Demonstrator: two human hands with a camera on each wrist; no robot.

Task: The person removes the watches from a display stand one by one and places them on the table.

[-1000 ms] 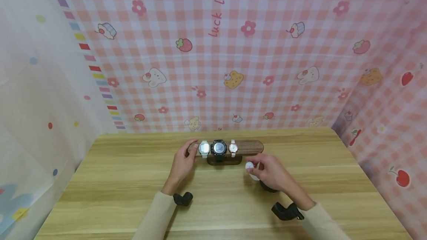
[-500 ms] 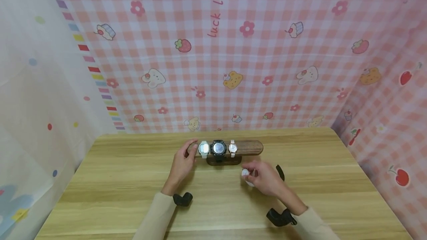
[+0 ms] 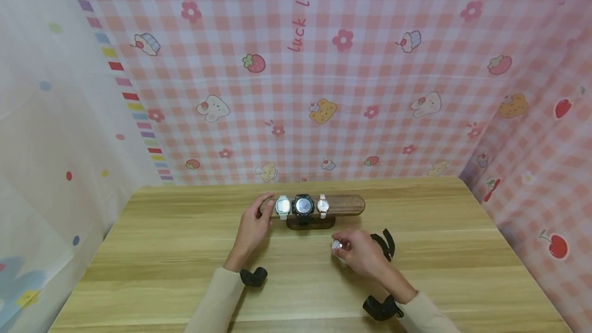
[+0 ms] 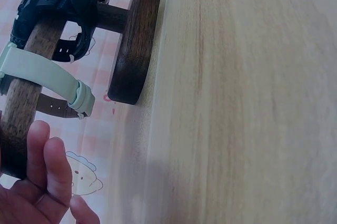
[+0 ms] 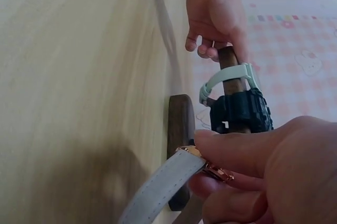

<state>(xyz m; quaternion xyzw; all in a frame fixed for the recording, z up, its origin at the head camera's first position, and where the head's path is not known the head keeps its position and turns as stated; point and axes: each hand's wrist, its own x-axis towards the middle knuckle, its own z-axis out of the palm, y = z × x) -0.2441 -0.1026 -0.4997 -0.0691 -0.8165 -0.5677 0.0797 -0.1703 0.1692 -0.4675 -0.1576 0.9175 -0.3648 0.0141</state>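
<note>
A dark wooden watch stand [image 3: 346, 205] has a round-ended bar on a low base. My left hand [image 3: 253, 227] grips the bar's left end. Along the bar sit a pale green watch [image 3: 283, 207], a bulky black watch [image 3: 303, 204] and a small watch with a light strap [image 3: 322, 205]. In front of the stand's right half, my right hand [image 3: 363, 255] pinches a white-strapped watch [image 5: 164, 186] by its rose-gold case, and the strap hangs down in the right wrist view. The hand hides part of this watch in the head view.
A black strap-like item [image 3: 387, 244] lies on the wooden table [image 3: 162, 266] just right of my right hand, which partly covers it. Behind the table hangs a pink checked cloth [image 3: 259, 132]. Black camera mounts [image 3: 381, 308] sit on both wrists.
My right hand has moved left and toward me with the white-strapped watch, and more of the black item beside it shows. My left hand stays on the stand.
</note>
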